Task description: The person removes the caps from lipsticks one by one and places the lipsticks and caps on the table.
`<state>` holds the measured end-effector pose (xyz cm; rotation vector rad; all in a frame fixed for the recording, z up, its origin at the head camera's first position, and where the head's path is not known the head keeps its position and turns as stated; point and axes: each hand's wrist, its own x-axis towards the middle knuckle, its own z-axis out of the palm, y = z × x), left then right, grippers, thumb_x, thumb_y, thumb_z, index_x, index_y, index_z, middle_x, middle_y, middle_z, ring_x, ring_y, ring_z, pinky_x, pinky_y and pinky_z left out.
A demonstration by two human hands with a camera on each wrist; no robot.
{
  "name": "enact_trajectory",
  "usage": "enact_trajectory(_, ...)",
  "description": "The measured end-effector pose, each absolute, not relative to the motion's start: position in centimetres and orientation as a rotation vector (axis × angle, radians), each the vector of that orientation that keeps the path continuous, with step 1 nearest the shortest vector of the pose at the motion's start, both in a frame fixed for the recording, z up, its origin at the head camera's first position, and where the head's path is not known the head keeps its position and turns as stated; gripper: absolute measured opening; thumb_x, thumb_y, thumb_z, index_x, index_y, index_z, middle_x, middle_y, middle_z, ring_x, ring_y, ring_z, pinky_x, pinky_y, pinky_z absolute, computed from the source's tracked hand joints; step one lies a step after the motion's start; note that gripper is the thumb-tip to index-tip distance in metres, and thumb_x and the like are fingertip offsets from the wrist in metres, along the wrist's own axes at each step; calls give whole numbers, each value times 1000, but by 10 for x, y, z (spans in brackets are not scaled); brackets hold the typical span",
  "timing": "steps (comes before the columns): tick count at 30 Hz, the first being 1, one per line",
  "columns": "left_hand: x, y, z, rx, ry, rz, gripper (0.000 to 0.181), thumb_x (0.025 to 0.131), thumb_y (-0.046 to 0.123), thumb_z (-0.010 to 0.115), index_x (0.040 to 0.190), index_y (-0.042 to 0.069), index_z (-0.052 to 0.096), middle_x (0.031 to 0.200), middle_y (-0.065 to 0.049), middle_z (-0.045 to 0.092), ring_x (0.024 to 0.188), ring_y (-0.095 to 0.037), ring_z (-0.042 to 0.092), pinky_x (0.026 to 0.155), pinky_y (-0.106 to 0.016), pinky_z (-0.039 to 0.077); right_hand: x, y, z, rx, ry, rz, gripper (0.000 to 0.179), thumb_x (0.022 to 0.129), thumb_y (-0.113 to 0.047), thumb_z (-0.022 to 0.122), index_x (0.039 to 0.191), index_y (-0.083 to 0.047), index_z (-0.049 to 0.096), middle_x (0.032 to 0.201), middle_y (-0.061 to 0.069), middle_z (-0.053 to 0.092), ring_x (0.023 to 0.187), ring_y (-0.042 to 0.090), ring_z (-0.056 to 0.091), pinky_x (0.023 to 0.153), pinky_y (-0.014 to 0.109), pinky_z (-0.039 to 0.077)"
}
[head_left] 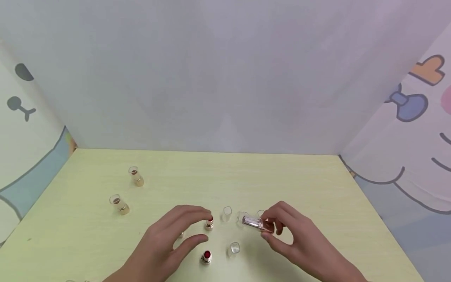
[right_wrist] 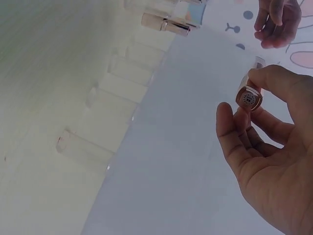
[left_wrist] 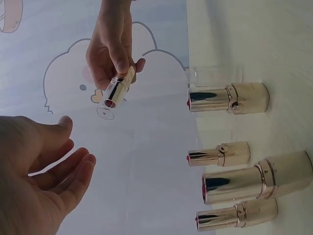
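Observation:
My right hand pinches a shiny lipstick by its base between thumb and fingers, above the table. It is tilted, and its clear cap sits around the upper end. My left hand holds nothing; its fingers are relaxed, with a gap between thumb and fingertips. Near those fingertips stands an uncapped red lipstick, and another uncapped lipstick stands closer to me. The left hand partly hides a further one. Upright clear caps stand between the hands, one nearer me.
Two lipsticks with clear caps, one farther back and one nearer, stand on the left of the pale yellow table. A plain curtain hangs behind the table's back edge, with cartoon-printed cloth at both sides.

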<state>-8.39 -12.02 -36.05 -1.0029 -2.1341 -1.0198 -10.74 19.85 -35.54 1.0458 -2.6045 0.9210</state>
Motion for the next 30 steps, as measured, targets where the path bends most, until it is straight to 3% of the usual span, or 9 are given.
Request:
enact_trajectory(6, -87, -111, -365, -1030, -2152, -1014, 38, 103, 31, 68, 136, 13, 65, 130, 1, 69, 116, -11, 67, 105, -13, 50, -105, 184, -358, 1168, -2542, 950, 35, 92, -14, 81, 115, -32, 62, 107, -23, 56, 90, -5, 54, 77, 6, 48)
enact_trajectory(12, -88, -104, -372, -1073, -2153, -1043, 41, 100, 28, 72, 137, 12, 63, 129, -1, 71, 106, -10, 70, 96, -12, 54, -105, 173, -360, 1258, -2512, 962, 28, 97, -18, 77, 117, -29, 61, 107, -17, 58, 89, -2, 55, 78, 7, 48)
enact_trajectory(22, -90, -96, -378, -1083, -2109, -1071, 22, 105, 28, 64, 121, 14, 70, 108, 7, 72, 91, -1, 65, 80, -8, 52, -104, 166, -358, 1295, -2509, 991, 29, 97, -17, 77, 119, -26, 60, 110, -17, 58, 93, -4, 60, 84, 7, 51)
enact_trajectory(30, -92, -94, -379, -1086, -2041, -1069, 21, 105, 27, 64, 117, 12, 72, 106, 5, 75, 95, -5, 69, 84, -13, 57, -103, 162, -359, 1283, -2501, 981, 37, 94, -12, 79, 124, -24, 60, 113, -18, 60, 97, -3, 62, 89, 7, 52)
